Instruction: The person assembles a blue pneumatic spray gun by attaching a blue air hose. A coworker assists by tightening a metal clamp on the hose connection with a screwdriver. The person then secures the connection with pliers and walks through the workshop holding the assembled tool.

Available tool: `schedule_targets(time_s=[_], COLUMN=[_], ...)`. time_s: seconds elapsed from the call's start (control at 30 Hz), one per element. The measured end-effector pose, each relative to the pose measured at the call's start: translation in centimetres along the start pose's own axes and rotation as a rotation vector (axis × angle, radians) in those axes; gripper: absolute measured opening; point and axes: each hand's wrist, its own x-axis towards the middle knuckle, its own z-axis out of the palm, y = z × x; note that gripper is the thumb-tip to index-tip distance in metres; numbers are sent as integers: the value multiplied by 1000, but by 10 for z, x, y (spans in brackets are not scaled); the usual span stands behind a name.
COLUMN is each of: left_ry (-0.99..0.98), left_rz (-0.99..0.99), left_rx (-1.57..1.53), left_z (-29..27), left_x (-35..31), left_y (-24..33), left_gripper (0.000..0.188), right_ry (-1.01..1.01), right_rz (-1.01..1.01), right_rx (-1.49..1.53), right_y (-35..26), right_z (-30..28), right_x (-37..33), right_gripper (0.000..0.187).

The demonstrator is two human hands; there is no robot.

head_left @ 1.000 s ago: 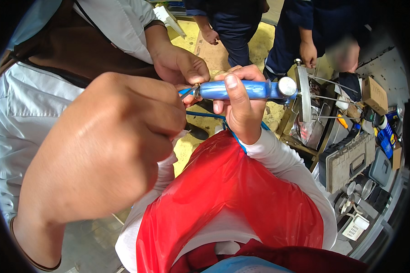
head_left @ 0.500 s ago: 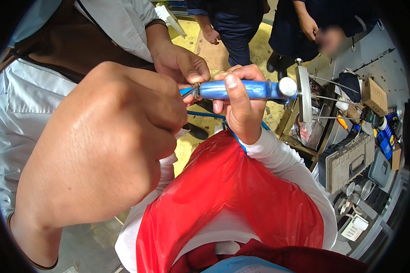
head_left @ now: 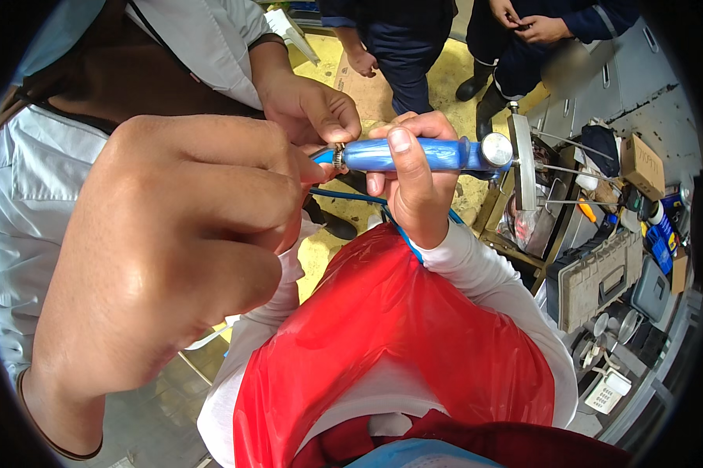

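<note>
My right hand (head_left: 418, 187) is wrapped round the blue handle of a needle injector (head_left: 367, 155), thumb on top. Beyond the handle are a round metal knob (head_left: 496, 150) and an upright metal crossbar (head_left: 523, 160) with three long thin needles pointing right. A metal hose clamp (head_left: 338, 156) joins a blue hose to the handle's left end. My left hand (head_left: 291, 232) lies mostly behind a co-worker's large fist (head_left: 172, 234), so its fingers are hidden. The co-worker's other hand (head_left: 311, 109) has its fingertips at the clamp.
The co-worker in a white coat (head_left: 47, 156) stands close on the left. Two people in dark blue stand beyond on the yellow floor (head_left: 445, 86). At right, a bench holds a grey toolbox (head_left: 601, 277), a cardboard box (head_left: 642, 165) and a telephone (head_left: 608, 390). A red apron (head_left: 398, 304) covers my front.
The co-worker's large fist has turned and shifted slightly left and down. My right hand and the injector have barely moved. A person in dark blue has moved both hands together at the back.
</note>
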Motion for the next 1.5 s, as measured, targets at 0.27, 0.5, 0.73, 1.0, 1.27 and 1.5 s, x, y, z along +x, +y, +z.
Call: schedule_targets(time_s=[0.27,0.5,0.73,1.0,1.27,1.5], left_ry=[11,-189,-245,-263,-269,-212], left_rz=[49,94,278,151,94,-19], left_rx=[-92,123,237,60,-25,-61], left_z=[-1,-12,-16,-22,-23,-27], left_x=[11,21,34,31,36,21], left_y=[2,7,-3,-6,-19,-11], left_gripper=[20,32,28,24,21,20], right_ry=[6,6,38,24,-8,-41], right_rz=[-14,-12,10,-11,-44,-41], right_rx=[17,-5,-27,-21,-94,-82], right_y=[2,0,0,-2,2,2], right_z=[2,2,2,3,-8,-4], right_x=[0,0,-1,-2,1,-3], right_gripper=[14,14,15,15,17,16])
